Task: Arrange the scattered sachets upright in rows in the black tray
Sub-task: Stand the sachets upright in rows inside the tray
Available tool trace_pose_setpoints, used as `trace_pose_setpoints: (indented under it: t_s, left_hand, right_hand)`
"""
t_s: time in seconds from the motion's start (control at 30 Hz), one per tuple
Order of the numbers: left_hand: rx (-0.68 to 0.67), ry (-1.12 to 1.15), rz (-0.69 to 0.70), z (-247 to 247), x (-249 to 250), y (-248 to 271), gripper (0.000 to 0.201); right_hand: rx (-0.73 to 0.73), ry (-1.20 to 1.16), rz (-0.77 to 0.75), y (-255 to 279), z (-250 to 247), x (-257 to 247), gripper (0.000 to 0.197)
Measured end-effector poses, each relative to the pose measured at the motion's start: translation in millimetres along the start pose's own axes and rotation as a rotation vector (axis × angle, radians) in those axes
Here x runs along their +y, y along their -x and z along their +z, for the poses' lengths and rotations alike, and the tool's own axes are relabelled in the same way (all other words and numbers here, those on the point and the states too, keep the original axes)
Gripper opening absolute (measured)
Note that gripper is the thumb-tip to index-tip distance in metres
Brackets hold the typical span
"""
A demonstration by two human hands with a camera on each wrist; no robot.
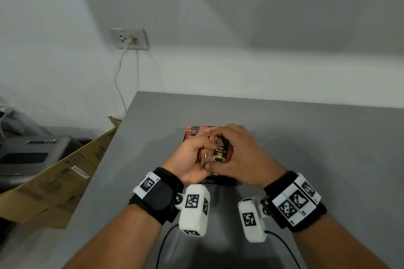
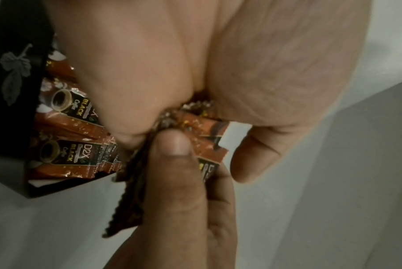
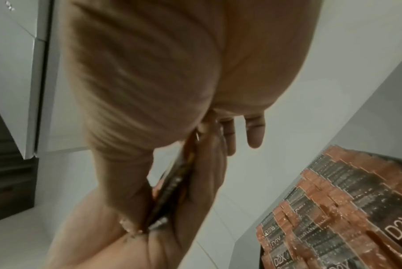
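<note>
Both the left hand (image 1: 192, 155) and right hand (image 1: 238, 159) pinch a small stack of glossy copper-brown foil coffee sachets (image 1: 219, 152); light, slippery, floppy, best gripped across the flat faces.

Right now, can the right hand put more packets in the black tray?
Probably yes. The right hand holds brown coffee sachets with the left hand, directly above the black tray; nothing lies between.

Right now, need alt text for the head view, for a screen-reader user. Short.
Two hands, the left hand and the right hand, grip a small stack of coffee sachets together above a grey table. More sachets stand just behind the hands. A folded cardboard box leans at the table's left edge, below a wall socket.
</note>
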State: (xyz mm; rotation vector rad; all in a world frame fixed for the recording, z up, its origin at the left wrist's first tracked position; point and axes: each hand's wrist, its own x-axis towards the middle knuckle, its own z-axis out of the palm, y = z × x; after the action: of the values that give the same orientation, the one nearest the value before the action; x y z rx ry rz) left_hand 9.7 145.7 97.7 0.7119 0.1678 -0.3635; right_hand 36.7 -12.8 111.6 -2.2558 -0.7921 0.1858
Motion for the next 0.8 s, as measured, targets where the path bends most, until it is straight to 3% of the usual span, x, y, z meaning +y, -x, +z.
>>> trace_pose_setpoints:
  t_s: [0.17, 0.33, 0.43, 0.57, 0.8]
  left_hand:
    - [0.095, -0.122, 0.063, -1.5, -6.5, -3.6, 0.042]
    - [0.162, -0.271, 0.130, -6.9, -1.4, -2.5, 0.041]
    - [0.228, -0.363, 0.158, -6.1, 0.3, -4.0, 0.039]
    - [0.384, -0.323, 0.201, -14.2, 8.6, -5.8, 0.025]
    - [0.464, -0.320, 0.203, -28.1, 18.8, 1.0, 0.031]
  right_hand:
    - [-0.049, 0.036, -0.006, -0.1, 3.3, -3.4, 0.079]
    - [0.096, -0.172, 0.077, -2.6, -11.8, -1.0, 0.037]
    - [0.086, -0.235, 0.111, -8.4, -18.9, 3.8, 0.026]
    - [0.182, -0.170, 0.189, -17.1, -31.3, 28.5, 0.021]
    - [-0.149, 0.082, 0.244, -10.2, 2.4, 71.0, 0.025]
